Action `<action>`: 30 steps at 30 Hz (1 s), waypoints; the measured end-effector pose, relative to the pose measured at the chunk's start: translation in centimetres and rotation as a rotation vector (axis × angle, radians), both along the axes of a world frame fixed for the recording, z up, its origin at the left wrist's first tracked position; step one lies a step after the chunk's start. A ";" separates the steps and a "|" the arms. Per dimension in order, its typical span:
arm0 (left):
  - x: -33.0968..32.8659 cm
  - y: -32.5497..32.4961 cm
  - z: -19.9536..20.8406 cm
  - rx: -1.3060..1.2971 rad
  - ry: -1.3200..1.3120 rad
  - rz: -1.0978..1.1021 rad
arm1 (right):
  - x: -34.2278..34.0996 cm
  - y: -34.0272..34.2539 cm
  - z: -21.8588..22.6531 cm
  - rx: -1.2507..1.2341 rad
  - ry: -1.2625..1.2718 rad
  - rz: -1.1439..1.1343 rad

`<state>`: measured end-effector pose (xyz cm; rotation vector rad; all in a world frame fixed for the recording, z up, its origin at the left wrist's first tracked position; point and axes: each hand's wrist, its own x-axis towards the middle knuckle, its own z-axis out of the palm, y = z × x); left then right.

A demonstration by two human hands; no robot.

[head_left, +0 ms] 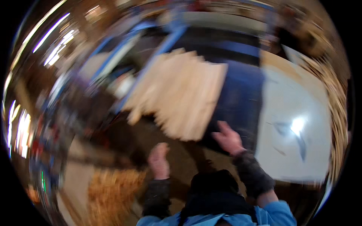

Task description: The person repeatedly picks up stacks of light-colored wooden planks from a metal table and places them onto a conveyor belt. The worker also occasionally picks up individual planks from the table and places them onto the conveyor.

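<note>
A row of pale wooden slats, pressed side by side with uneven ends, lies across a dark blue machine bed. My right hand hovers by the near right corner of the slats, thumb and fingers apart, with nothing in it. Lower and to the left, my left hand is held out in front of the slats' near ends. Its fingers look stretched out and it appears to hold nothing, though motion smears it. Neither hand seems to touch the wood.
A pale, shiny tabletop adjoins the bed on the right, with long thin wooden strips along its far side. Blue rails run at the left of the slats. An orange-brown wood stack stands at lower left.
</note>
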<state>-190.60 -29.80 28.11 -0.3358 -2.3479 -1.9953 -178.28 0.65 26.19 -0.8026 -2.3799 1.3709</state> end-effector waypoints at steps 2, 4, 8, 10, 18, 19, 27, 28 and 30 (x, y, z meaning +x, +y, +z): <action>7.0 -4.9 -1.4 0.186 -0.383 0.052 | 3.9 -3.3 -0.7 -0.352 0.115 -0.060; 11.9 -12.2 -8.8 0.212 -0.623 0.006 | 6.9 -7.8 -2.2 -0.438 0.169 -0.086; 22.1 -24.7 -13.9 -0.196 -0.578 -0.220 | 15.2 -13.8 -12.7 -0.498 0.004 0.120; 25.1 -23.4 -14.5 -0.310 -0.539 -0.252 | 18.0 -16.0 -12.4 -0.657 -0.190 0.239; 27.3 -31.0 -12.4 -0.190 -0.624 0.083 | 19.6 -27.7 -10.3 -0.879 -0.531 0.380; 27.8 -32.4 -13.3 -0.076 -0.609 0.205 | 18.6 -28.7 -11.4 -0.811 -0.578 0.424; 19.9 -50.0 -9.6 0.243 -0.361 0.813 | 3.7 -42.2 -2.9 -0.629 -0.622 0.784; 18.5 -54.0 -10.7 0.104 -0.318 0.854 | 1.3 -44.8 -1.8 -0.604 -0.623 0.878; 13.0 -58.5 -6.6 0.307 -0.253 0.954 | -5.3 -49.7 -3.0 -0.397 -0.525 1.053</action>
